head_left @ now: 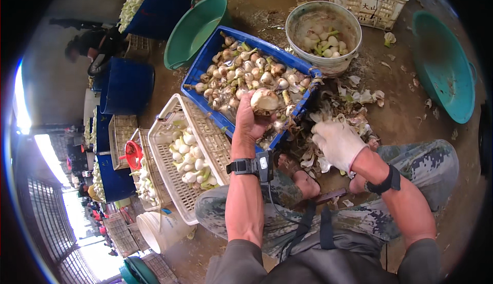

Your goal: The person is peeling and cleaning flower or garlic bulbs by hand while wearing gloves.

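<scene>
My left hand, bare, is closed around a large whitish garlic bulb with a brownish underside. It is held over the near part of a blue tray full of unpeeled garlic bulbs with brown roots and short stems. To the right, my right hand wears a whitish glove and has its fingers curled together above the peelings; what they may hold is hidden. Close by my left forearm stands a white slatted crate with cleaned white bulbs showing bits of green stem.
Peelings lie on the floor beside my feet. A white bucket with some bulbs stands beyond the tray. Green basins and a full white crate surround the area. Blue tubs and another person are at the left.
</scene>
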The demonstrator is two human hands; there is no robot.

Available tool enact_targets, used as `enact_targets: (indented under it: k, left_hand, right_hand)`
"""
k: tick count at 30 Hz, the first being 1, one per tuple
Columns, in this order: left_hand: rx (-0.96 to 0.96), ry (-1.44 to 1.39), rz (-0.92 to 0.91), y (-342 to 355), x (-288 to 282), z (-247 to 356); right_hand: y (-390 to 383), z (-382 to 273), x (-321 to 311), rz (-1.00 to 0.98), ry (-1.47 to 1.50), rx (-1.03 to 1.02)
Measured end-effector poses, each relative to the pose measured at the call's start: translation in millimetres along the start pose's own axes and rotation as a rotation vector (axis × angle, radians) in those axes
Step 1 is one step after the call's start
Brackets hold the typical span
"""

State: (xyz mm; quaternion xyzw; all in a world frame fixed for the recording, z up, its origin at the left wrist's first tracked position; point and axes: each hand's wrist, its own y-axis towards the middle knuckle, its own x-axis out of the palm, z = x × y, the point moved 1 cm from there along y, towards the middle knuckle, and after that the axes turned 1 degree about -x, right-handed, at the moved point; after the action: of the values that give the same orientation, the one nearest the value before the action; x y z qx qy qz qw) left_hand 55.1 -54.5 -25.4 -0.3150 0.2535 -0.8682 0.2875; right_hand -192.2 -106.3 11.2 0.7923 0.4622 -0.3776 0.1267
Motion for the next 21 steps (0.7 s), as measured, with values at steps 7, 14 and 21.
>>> enact_targets:
  k: [7,14,21]
  left_hand:
    - [-0.057,-0.073,-0.280,-53.5,39.2,-31.7]
    - [-0.019,0.050,-0.199,-81.8,45.7,-55.6]
    - [0.053,0.127,-0.094,-79.4,36.8,-78.9]
  right_hand:
    - [0.5,-9.8,-17.1,0.216,0.277,0.033]
    - [-5.9,-5.4,-10.8,0.164,0.345,-0.012]
    - [-2.4,-7.3,-3.4,0.047,0.104,-0.039]
